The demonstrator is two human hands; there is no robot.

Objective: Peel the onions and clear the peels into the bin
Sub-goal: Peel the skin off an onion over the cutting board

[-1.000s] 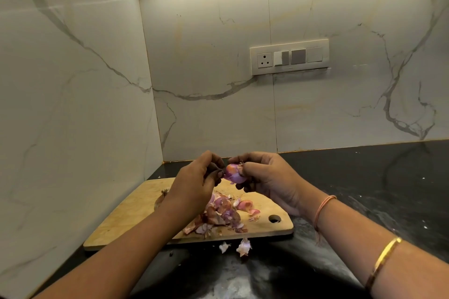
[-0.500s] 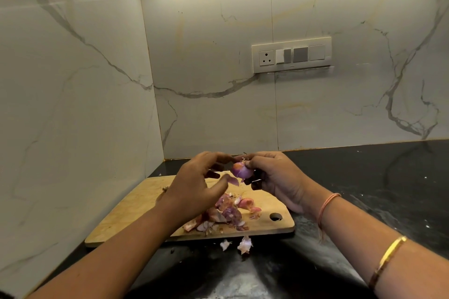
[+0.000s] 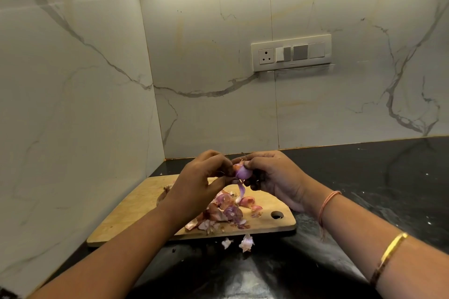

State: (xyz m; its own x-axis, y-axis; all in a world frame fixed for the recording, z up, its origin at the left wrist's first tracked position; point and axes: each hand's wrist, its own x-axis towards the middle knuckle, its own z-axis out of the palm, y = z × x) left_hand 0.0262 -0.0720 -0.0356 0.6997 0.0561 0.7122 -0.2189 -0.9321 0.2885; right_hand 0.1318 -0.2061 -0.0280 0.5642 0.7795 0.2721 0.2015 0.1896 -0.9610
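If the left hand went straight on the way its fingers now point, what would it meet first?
The onion: the left hand pinches at its skin, fingers pointing toward the right hand, which holds the onion from the other side and would likely come next.

Most of onion (image 3: 242,173) hidden: left hand (image 3: 199,183) covers its left side, right hand (image 3: 273,177) its top and right, so only a purple patch shows. Can't tell if left hand pinches skin or bulb. On board (image 3: 131,216) a brown lump (image 3: 164,192) sits behind left wrist, mostly covered, unclear what it is. Left forearm hides left edge of peels (image 3: 228,211) and a strip of board. Both forearms cut by bottom edge; tabletop (image 3: 388,189) cut at right and bottom. Bottom-left corner: dark bit (image 3: 6,294), cut off, unidentifiable.
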